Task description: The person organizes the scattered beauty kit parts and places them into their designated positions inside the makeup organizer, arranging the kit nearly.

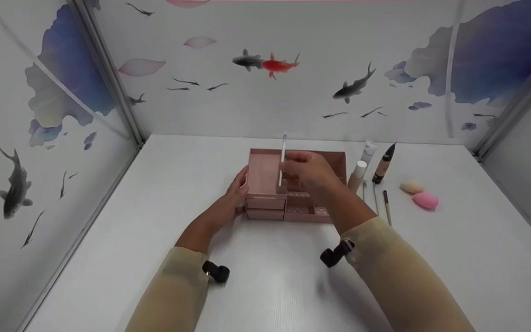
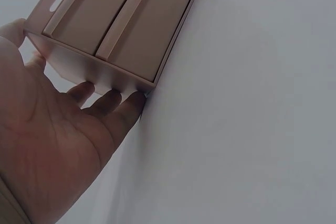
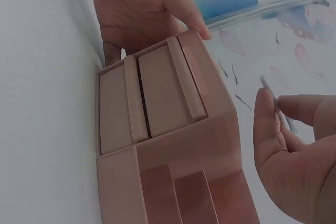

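Note:
A pink desktop organizer point(image 1: 265, 173) stands on the white table, with two drawers point(image 3: 136, 98) at its left front and open compartments point(image 3: 195, 198) to the right. Against its left side rests my left hand point(image 1: 219, 213), its fairly straight fingers point(image 2: 126, 114) touching the lower side wall. Over the organizer's top, my right hand point(image 1: 314, 176) pinches a slim white pen-like stick point(image 1: 283, 145) between thumb and fingers. The stick is held nearly upright; its exact kind I cannot tell. In the right wrist view the same stick point(image 3: 266, 85) pokes out above the fingertips.
Right of the organizer stand a white tube point(image 1: 368, 150), a white-capped bottle point(image 1: 357, 175) and a dark pointed bottle point(image 1: 384, 163). Thin brushes point(image 1: 386, 205) lie before them. Farther right are a beige sponge point(image 1: 411, 186) and a pink sponge point(image 1: 426, 201). Printed panels point(image 1: 321, 27) enclose the table.

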The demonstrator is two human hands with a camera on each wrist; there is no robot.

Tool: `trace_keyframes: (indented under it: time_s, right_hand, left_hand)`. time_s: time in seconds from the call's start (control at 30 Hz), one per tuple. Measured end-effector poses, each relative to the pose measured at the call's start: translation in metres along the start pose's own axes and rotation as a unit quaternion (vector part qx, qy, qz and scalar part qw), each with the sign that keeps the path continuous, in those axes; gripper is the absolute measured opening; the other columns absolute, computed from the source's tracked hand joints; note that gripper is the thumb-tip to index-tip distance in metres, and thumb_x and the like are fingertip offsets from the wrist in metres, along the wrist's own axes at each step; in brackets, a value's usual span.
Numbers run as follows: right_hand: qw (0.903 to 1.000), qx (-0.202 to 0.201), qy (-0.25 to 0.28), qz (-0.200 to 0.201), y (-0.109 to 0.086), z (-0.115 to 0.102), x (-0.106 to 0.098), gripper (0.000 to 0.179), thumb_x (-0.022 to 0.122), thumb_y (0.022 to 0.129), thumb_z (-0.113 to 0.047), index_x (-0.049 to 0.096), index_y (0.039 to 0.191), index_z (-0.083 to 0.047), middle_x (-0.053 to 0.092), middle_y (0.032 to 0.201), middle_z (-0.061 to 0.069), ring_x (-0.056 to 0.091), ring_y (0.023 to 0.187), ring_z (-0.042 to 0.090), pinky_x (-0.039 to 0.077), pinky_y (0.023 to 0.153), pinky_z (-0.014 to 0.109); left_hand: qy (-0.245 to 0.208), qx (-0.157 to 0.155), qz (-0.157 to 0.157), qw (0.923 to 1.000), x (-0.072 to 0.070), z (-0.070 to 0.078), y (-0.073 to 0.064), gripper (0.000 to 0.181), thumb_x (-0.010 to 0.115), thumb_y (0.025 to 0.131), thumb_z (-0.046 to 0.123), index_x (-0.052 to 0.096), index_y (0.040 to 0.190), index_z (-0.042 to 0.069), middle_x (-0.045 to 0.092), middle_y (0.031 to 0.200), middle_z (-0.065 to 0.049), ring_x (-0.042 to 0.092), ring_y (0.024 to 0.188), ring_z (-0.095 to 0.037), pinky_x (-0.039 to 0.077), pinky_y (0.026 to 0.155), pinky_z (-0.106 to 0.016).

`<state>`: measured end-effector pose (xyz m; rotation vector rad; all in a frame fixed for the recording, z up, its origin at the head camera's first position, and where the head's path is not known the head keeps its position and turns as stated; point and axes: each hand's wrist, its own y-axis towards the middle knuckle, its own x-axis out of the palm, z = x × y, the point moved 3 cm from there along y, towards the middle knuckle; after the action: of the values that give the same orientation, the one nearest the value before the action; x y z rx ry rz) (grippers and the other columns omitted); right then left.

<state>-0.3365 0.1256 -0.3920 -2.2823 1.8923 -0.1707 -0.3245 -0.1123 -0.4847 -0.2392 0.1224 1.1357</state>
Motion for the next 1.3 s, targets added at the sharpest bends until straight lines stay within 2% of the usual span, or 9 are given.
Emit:
trace_keyframes:
  time_s: [0.13, 0.3, 0.43, 0.57, 0.73, 1.03, 1.17, 1.3]
  right_hand:
    - [1.0, -0.002, -0.008, -0.002, 0.007, 0.001, 0.011, 0.044, 0.069, 0.106, -0.024, 0.062, 0.149, -0.014, 0.069, 0.139, 0.015, 0.074, 0.115, 0.026, 0.062, 0.1, 0.037]
    - [0.9992, -0.006, -0.04, 0.004, 0.013, 0.005, 0.022, 0.043, 0.072, 0.104, -0.022, 0.064, 0.146, -0.015, 0.074, 0.126, 0.012, 0.077, 0.106, 0.024, 0.065, 0.092, 0.034]
    - [0.9968, -0.009, -0.079, 0.011, 0.015, 0.006, 0.028, 0.043, 0.074, 0.103, -0.021, 0.066, 0.145, -0.016, 0.074, 0.117, 0.011, 0.078, 0.099, 0.023, 0.066, 0.087, 0.033]
    - [0.9931, -0.011, -0.115, 0.02, 0.015, 0.004, 0.031, 0.044, 0.074, 0.103, -0.021, 0.066, 0.145, -0.016, 0.076, 0.115, 0.008, 0.078, 0.096, 0.022, 0.065, 0.085, 0.032]
    - [0.9908, -0.008, -0.132, 0.027, 0.014, 0.002, 0.033, 0.044, 0.076, 0.102, -0.02, 0.066, 0.144, -0.017, 0.076, 0.115, 0.008, 0.079, 0.095, 0.022, 0.065, 0.084, 0.033]
    - [0.9896, -0.006, -0.141, 0.027, 0.014, 0.002, 0.034, 0.041, 0.077, 0.101, -0.021, 0.069, 0.142, -0.019, 0.076, 0.113, 0.007, 0.08, 0.097, 0.021, 0.066, 0.084, 0.032]
    - [0.9912, -0.02, -0.129, 0.023, 0.014, 0.003, 0.033, 0.042, 0.074, 0.102, -0.02, 0.068, 0.143, -0.017, 0.076, 0.112, 0.009, 0.08, 0.098, 0.022, 0.066, 0.085, 0.033]
    - [0.9947, -0.036, -0.094, 0.021, 0.014, 0.006, 0.03, 0.043, 0.075, 0.102, -0.02, 0.067, 0.144, -0.016, 0.074, 0.112, 0.011, 0.08, 0.098, 0.023, 0.066, 0.085, 0.034]
  left_hand:
    - [-0.006, 0.0, -0.001, 1.0, 0.0, 0.0, 0.0, 0.057, 0.037, 0.107, 0.072, 0.009, 0.158, 0.073, 0.003, 0.181, 0.016, 0.007, 0.17, -0.029, 0.021, 0.131, -0.067]
    - [-0.024, 0.01, -0.014, 0.9996, 0.001, 0.0, -0.002, 0.058, 0.035, 0.11, 0.068, 0.008, 0.161, 0.069, 0.0, 0.181, 0.014, 0.003, 0.17, -0.031, 0.019, 0.131, -0.068]
    - [-0.032, 0.012, -0.017, 0.9993, 0.001, -0.001, -0.001, 0.058, 0.034, 0.111, 0.066, 0.008, 0.163, 0.066, 0.001, 0.181, 0.014, 0.006, 0.17, -0.031, 0.02, 0.131, -0.067]
    - [-0.031, 0.012, -0.014, 0.9993, 0.002, -0.001, 0.0, 0.057, 0.034, 0.111, 0.066, 0.009, 0.162, 0.067, 0.003, 0.181, 0.013, 0.009, 0.169, -0.03, 0.021, 0.131, -0.067]
    - [-0.025, 0.015, -0.011, 0.9995, 0.001, 0.0, 0.001, 0.056, 0.034, 0.111, 0.066, 0.01, 0.161, 0.068, 0.004, 0.181, 0.013, 0.011, 0.169, -0.031, 0.023, 0.131, -0.066]
    - [-0.023, 0.011, -0.015, 0.9995, 0.001, 0.001, 0.0, 0.057, 0.035, 0.11, 0.067, 0.009, 0.161, 0.069, 0.001, 0.181, 0.01, 0.007, 0.169, -0.031, 0.022, 0.131, -0.067]
    - [-0.023, 0.006, -0.011, 0.9996, 0.001, 0.002, 0.0, 0.056, 0.036, 0.109, 0.069, 0.01, 0.159, 0.071, 0.003, 0.181, 0.012, 0.008, 0.169, -0.029, 0.024, 0.131, -0.065]
    - [-0.021, 0.005, -0.01, 0.9997, 0.0, 0.002, 0.001, 0.056, 0.036, 0.109, 0.07, 0.011, 0.159, 0.071, 0.004, 0.181, 0.014, 0.009, 0.17, -0.028, 0.024, 0.131, -0.066]
